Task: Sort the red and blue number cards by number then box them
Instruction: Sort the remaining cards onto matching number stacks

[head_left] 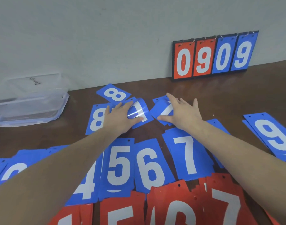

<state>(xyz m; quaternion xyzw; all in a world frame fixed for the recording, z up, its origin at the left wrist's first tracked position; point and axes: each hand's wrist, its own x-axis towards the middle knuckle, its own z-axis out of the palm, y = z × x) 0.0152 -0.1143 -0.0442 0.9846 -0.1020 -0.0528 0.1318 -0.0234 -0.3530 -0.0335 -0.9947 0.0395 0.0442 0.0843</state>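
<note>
Table (236,95): brown, cut off at its near edge.
Left hand (121,117): fingers flat on a glare-washed blue card (139,113), digit unreadable.
Right hand (182,111): open, pressing blue cards (161,111), digit half hidden.

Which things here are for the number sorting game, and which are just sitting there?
For the job: blue cards, red cards, clear box, left hand and right hand, both on blue cards.
Just sitting there: scoreboard leaning on the wall.
</note>
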